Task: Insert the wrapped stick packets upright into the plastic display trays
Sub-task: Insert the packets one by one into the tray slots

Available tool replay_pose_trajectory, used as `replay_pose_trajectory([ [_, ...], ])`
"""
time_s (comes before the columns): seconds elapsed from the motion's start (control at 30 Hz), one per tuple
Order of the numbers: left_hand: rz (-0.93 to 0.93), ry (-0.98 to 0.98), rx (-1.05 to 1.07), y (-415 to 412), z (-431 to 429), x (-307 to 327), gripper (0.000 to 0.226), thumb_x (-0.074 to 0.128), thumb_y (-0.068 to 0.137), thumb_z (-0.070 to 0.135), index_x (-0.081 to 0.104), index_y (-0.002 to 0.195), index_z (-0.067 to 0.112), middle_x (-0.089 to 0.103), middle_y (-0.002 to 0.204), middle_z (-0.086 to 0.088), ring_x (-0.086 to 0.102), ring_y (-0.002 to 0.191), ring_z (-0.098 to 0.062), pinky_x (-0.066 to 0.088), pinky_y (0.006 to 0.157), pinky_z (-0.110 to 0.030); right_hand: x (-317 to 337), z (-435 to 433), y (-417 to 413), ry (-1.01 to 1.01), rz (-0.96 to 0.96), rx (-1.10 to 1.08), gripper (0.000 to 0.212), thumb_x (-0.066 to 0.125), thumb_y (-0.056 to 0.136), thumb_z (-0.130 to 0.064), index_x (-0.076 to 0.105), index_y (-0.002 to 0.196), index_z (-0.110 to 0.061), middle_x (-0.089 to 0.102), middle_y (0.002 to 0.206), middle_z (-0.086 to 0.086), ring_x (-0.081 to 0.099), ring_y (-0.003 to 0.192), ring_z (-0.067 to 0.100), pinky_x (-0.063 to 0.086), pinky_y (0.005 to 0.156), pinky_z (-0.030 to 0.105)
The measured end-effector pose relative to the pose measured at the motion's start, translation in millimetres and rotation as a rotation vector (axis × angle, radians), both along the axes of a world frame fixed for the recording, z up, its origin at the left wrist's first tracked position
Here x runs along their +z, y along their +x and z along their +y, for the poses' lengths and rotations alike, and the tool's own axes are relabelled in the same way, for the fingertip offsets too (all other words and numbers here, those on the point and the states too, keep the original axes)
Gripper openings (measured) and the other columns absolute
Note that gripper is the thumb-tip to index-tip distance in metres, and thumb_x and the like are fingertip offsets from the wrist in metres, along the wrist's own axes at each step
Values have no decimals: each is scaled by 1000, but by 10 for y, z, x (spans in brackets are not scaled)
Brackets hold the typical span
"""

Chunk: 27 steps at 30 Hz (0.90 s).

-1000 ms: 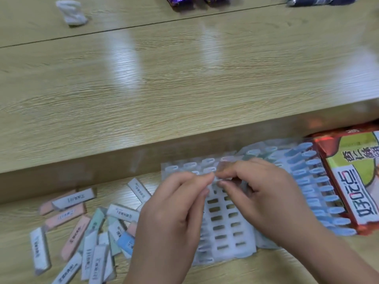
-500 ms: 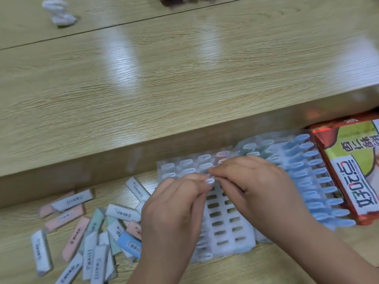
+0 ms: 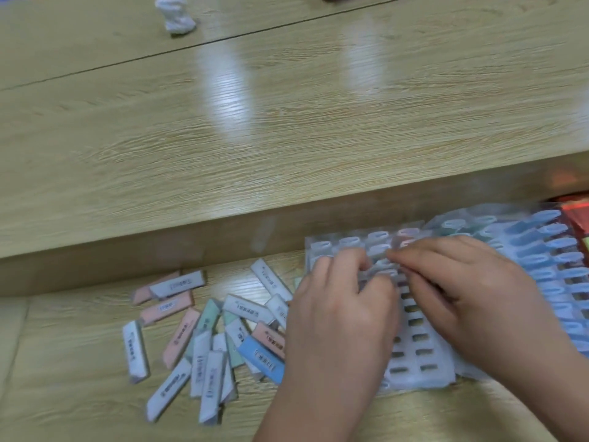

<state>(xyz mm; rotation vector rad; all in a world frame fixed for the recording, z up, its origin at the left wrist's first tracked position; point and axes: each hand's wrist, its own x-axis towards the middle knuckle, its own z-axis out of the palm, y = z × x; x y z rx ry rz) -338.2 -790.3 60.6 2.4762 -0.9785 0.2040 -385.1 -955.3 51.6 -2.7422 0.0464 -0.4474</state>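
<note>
head view, motion blur throughout. left hand (image 3: pixel 344 314) and right hand (image 3: pixel 471 295) both sit over the translucent white plastic tray with rows of slots (image 3: pixel 425 362), which lies on the lower light-wood surface (image 3: pixel 63 393) just below the step of the higher light-wood tabletop (image 3: pixel 287 122). fingers of both hands are curled and their tips meet above the tray's upper rows; whether a packet is pinched between them cannot be told, that spot is too blurred. the top rows of this tray hold upright packets with pale rounded ends showing; the rows nearer the person show dark slots. a second clear plastic tray filled with upright pale-blue packets (image 3: pixel 548 269) lies touching or overlapping the first on its right, partly under the right wrist. loose pile of wrapped stick packets in white, pink, mint and blue (image 3: pixel 207 339) lies flat on the lower surface just left of the left hand. red and green printed carton (image 3: pixel 578 218) at the right edge, beside the second tray. crumpled white tissue (image 3: pixel 177 15) far off on the higher tabletop.
</note>
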Motion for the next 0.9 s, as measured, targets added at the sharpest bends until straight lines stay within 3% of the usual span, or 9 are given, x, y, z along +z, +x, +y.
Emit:
replay_pose_trajectory([
  [0.13,43,-133,69,-53,312,88,16,61,93,28,73,96,19,59,103,0,53,83,-21,46,71,-34,145,314,7,59,-126,-66,24,59,87,-12,75,105,-13,71,101,1,64,87,24,47,79,32],
  [0.23,73,-216,338,-46,885,22,22,56,90,30,73,102,20,61,97,3,60,82,-20,50,72,-34,208,765,95,109,-98,91,23,61,87,-13,73,106,-17,69,103,-3,64,89,23,50,80,33],
  [0.33,221,-78,641,-42,1429,-88,25,55,86,40,66,104,27,59,94,6,63,81,-24,49,65,-34,74,1266,281,11,84,210,23,72,77,-21,69,99,-23,66,89,-7,61,80,20,54,57,36],
  [0.43,377,33,771,-76,1721,-248,26,63,80,41,64,102,27,56,90,8,62,84,-26,41,64,-33,-109,1665,485,-129,309,134,44,91,41,-16,64,76,-19,58,69,-2,56,58,20,29,32,25],
  [0.5,393,48,760,-77,1782,-338,25,63,79,43,67,99,28,59,90,7,62,85,-25,40,63,-30,-172,1791,597,-219,352,84,43,88,31,-6,60,62,-12,55,62,4,54,49,23,15,40,19],
  [0.6,393,53,749,-48,1754,-406,25,64,80,45,68,98,28,59,91,7,61,86,-22,41,61,-29,-218,1827,694,-252,341,47,42,83,26,-2,59,59,-11,53,60,7,53,50,26,17,44,21],
  [0.77,298,12,736,12,1666,-387,14,73,77,31,62,82,26,56,78,8,58,76,-23,40,54,-30,-68,1779,724,-151,305,61,39,86,51,-14,56,72,-23,58,66,-6,56,65,21,29,44,26],
  [0.87,298,-173,761,45,1591,-319,13,72,81,27,59,82,28,58,77,11,58,72,-17,44,58,-34,169,1653,612,27,196,128,11,67,83,-32,61,94,-33,58,81,-12,58,72,14,44,48,29],
  [0.9,326,-248,754,44,1540,-292,16,73,82,26,58,85,31,59,77,12,58,70,-11,45,59,-32,246,1568,549,132,161,128,14,58,89,-36,64,103,-36,57,86,-13,59,75,10,48,52,30],
])
